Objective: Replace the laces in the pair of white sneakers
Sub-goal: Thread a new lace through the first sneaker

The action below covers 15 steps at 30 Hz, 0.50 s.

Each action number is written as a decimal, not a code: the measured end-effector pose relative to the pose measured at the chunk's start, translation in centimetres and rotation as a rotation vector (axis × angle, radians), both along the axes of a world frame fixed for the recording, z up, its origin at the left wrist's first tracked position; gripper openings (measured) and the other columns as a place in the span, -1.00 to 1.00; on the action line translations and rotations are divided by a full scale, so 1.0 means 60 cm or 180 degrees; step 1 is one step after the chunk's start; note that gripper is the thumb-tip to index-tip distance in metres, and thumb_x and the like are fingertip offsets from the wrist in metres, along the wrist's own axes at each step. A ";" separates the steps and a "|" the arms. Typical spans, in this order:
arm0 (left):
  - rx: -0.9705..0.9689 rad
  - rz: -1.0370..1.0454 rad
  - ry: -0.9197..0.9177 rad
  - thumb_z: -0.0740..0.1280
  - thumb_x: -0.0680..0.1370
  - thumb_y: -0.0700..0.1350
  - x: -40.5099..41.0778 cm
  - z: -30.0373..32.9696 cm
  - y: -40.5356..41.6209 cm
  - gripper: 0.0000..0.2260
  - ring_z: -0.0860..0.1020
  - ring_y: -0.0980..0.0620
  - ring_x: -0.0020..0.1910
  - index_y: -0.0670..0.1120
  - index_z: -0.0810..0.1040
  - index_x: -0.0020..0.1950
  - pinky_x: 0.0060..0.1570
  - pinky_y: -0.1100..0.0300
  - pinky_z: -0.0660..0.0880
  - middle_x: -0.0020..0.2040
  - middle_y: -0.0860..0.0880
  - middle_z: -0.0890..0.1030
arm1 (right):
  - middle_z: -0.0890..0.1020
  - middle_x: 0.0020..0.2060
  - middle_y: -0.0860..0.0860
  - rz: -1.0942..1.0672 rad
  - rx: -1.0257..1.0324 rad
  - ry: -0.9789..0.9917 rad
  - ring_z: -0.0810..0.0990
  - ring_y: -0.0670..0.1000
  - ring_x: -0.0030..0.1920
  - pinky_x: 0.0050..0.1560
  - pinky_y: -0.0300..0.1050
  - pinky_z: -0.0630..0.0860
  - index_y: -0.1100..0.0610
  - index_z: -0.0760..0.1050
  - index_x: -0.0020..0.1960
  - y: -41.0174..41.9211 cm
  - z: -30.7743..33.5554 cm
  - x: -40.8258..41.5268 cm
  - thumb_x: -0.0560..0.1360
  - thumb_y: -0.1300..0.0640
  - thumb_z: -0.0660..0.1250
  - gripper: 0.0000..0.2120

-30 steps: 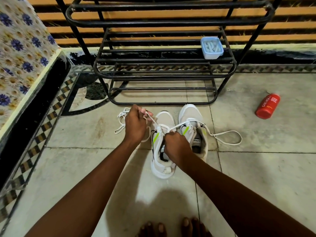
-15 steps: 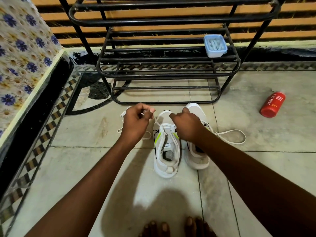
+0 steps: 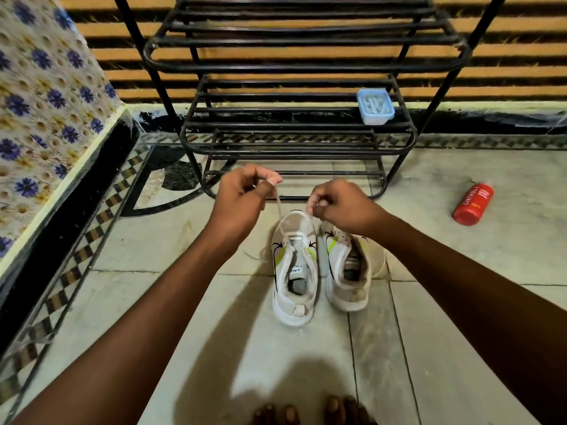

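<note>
- Clearly the lacing of the left-hand sneaker (image 3: 294, 268) is the step in hand: it stands on the tiled floor (image 3: 460, 302) with its toe toward the black metal shoe rack (image 3: 294, 130), and a white lace (image 3: 279, 207) crosses its lowest eyelets and rises in two strands from the toe end
- The left hand (image 3: 242, 197) has its fingers curled and pinches one strand between thumb and forefinger, held up above the toe
- The right hand (image 3: 340, 207) is likewise curled, pinching the other strand just over the toe cap; both strands look taut
- The second sneaker (image 3: 346, 268) stands just beside the first, touching or nearly so, with no lace threaded that I can see; a loose lace (image 3: 382, 265) seems to lie on the floor at its outer side, though it is faint
- By my judgement the task is early: one shoe has only its first crossing
- Next, I judge, the ends want evening up, then each tip fed through the next eyelet, crossing over the tongue
- A red bottle (image 3: 473, 204) lies on the floor well apart to the right, and a small blue box (image 3: 375, 106) sits on the rack
</note>
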<state>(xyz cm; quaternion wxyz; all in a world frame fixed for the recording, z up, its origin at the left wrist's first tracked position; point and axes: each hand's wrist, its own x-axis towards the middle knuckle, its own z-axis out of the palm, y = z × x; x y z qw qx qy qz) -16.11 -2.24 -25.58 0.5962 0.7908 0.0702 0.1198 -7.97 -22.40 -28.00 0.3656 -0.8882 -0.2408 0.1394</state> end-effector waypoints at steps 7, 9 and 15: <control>0.1214 -0.0375 -0.0525 0.35 0.67 -0.12 -0.008 0.151 0.020 -0.90 0.66 0.02 -0.11 -0.06 0.67 0.07 -0.06 -0.05 0.63 -0.14 0.00 0.70 | 0.60 -0.47 -0.12 -0.0075 0.0599 -0.0006 0.51 -0.26 -0.43 -0.36 -0.39 0.40 0.26 0.67 -0.15 -0.007 0.171 -0.007 0.52 0.37 0.33 -0.84; 0.1310 -0.0310 -0.0605 0.36 0.66 -0.12 -0.009 0.197 0.023 -0.89 0.66 0.07 -0.11 -0.06 0.68 0.05 -0.06 0.03 0.62 -0.14 0.01 0.70 | 0.63 -0.44 -0.12 -0.0106 0.0680 -0.0039 0.54 -0.25 -0.39 -0.32 -0.37 0.44 0.27 0.68 -0.15 -0.004 0.217 -0.011 0.52 0.35 0.34 -0.85; 0.0884 -0.0309 -0.0455 0.36 0.66 -0.12 -0.012 0.309 0.015 -0.87 0.59 0.09 -0.25 -0.12 0.68 0.01 -0.24 0.22 0.54 -0.17 -0.09 0.70 | 0.73 -0.18 0.17 -0.0262 0.1248 -0.0011 0.64 -0.05 -0.25 -0.22 -0.27 0.54 0.33 0.68 -0.16 0.008 0.344 -0.033 0.52 0.39 0.34 -0.85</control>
